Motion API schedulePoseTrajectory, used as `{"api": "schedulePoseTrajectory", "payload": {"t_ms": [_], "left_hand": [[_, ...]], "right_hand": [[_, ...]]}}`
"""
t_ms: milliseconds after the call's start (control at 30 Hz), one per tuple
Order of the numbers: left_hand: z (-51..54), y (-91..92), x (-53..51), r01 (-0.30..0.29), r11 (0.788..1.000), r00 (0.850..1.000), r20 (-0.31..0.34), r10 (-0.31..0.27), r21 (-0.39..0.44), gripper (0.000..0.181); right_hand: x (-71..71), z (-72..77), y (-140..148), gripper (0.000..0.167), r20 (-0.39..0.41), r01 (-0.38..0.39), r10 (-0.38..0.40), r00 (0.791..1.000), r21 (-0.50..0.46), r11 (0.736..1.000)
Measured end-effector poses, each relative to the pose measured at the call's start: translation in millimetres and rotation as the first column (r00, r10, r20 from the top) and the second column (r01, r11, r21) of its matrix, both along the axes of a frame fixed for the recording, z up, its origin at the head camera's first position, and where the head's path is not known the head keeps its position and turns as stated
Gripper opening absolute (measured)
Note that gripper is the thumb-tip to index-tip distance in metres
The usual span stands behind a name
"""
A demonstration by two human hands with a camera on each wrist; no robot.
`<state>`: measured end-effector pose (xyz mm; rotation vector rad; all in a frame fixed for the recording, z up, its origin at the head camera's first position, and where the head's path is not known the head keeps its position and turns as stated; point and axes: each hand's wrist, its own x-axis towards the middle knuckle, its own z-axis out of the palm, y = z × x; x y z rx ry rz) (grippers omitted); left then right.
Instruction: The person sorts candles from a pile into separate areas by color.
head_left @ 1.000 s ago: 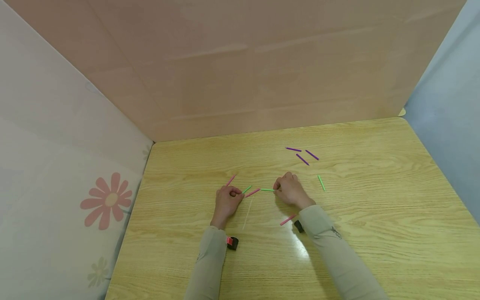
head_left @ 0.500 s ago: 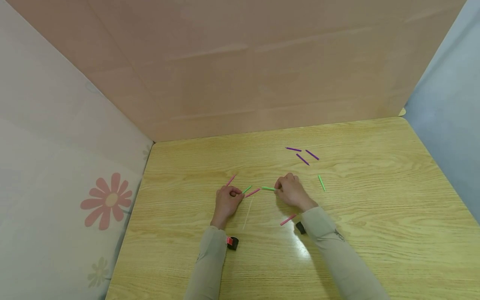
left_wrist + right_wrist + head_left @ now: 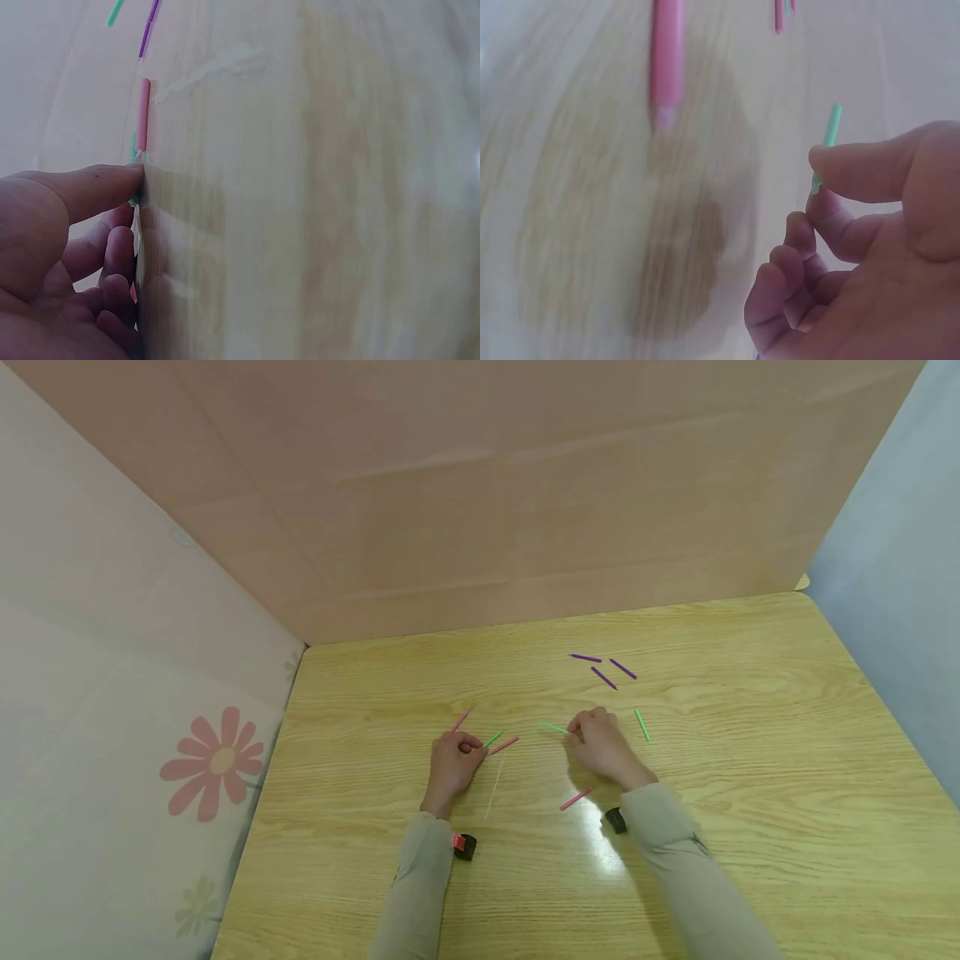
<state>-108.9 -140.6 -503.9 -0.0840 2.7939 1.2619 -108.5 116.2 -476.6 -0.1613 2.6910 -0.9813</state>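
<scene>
In the head view, my left hand (image 3: pixel 454 763) rests at the table with thumb and forefinger pinching the end of a short green stick (image 3: pixel 492 739). A pink stick (image 3: pixel 504 746) lies beside those fingertips, its near end close to the thumb in the left wrist view. Another pink stick (image 3: pixel 461 720) reaches out beyond the knuckles. My right hand (image 3: pixel 606 747) pinches a second green stick (image 3: pixel 555 727) between thumb and forefinger. That stick (image 3: pixel 831 126) points away from the palm in the right wrist view, with a narrow, clear-looking tip at the thumb. The other right fingers are loosely curled.
Three purple sticks (image 3: pixel 604 678) lie farther back on the wooden table (image 3: pixel 750 735). A third green stick (image 3: pixel 642 725) is right of my right hand, and a pink stick (image 3: pixel 576 798) lies nearer. A thin pale line (image 3: pixel 495 787) shows by my left hand. Cloth walls stand around.
My right hand has moved right and slightly back, taking its green stick away from the pink stick's end. My left hand has stayed in place.
</scene>
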Motion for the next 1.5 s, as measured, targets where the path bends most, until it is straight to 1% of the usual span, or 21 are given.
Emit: {"api": "schedulePoseTrajectory", "payload": {"t_ms": [167,433,700,1000,1067,1233,1500], "left_hand": [[0.0,-0.4,0.4,0.000,1.000,1.000,-0.003,0.000,0.008,0.010],[0.6,0.1,0.3,-0.003,1.000,1.000,0.005,0.003,0.017,0.011],[2.4,0.5,0.4,-0.004,0.999,0.999,0.037,0.003,0.036,0.010],[0.4,-1.6,0.5,0.017,1.000,1.000,-0.009,-0.016,0.023,0.011],[0.1,-2.1,0.7,0.022,1.000,1.000,-0.018,-0.021,0.015,0.011],[0.2,-2.6,1.2,0.022,1.000,1.000,-0.016,-0.022,0.012,0.011],[0.5,-2.7,0.7,0.012,1.000,1.000,0.010,-0.012,0.018,0.011]], "right_hand": [[3.5,0.5,9.9,0.023,0.003,0.029,-0.029,1.000,-0.020,0.999],[11.1,4.2,24.9,0.027,-0.041,0.058,-0.060,0.997,-0.054,0.997],[17.6,10.0,43.6,0.030,-0.059,0.081,-0.086,0.995,-0.076,0.994],[22.3,11.8,65.3,0.028,-0.112,0.109,-0.118,0.987,-0.086,0.990],[24.4,12.9,70.3,0.029,-0.100,0.119,-0.128,0.987,-0.096,0.988],[28.5,13.1,83.5,0.034,-0.075,0.151,-0.159,0.985,-0.100,0.984],[33.4,8.6,102.7,0.038,-0.037,0.218,-0.220,0.975,-0.059,0.974]]}}
